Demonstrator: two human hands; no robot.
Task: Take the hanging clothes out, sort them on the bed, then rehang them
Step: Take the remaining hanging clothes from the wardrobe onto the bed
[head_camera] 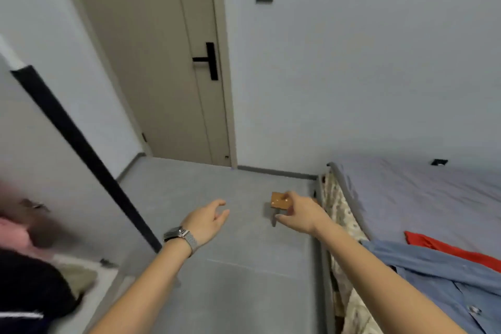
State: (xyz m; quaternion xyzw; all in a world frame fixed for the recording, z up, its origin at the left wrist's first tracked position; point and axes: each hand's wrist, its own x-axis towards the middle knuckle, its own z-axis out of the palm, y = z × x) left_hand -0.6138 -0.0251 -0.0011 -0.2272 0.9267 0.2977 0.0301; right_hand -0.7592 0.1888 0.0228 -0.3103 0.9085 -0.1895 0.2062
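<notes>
Your left hand and right hand hang loosely curled, holding nothing. The blue button-up cotton shirt lies on the grey-sheeted bed, nearer your right (red garment beside it).

Lay right of the right hand's fingers: bed, carrying two shirts near its corner. Stood beyond the fingers: door. Hung far left: clothes.
</notes>
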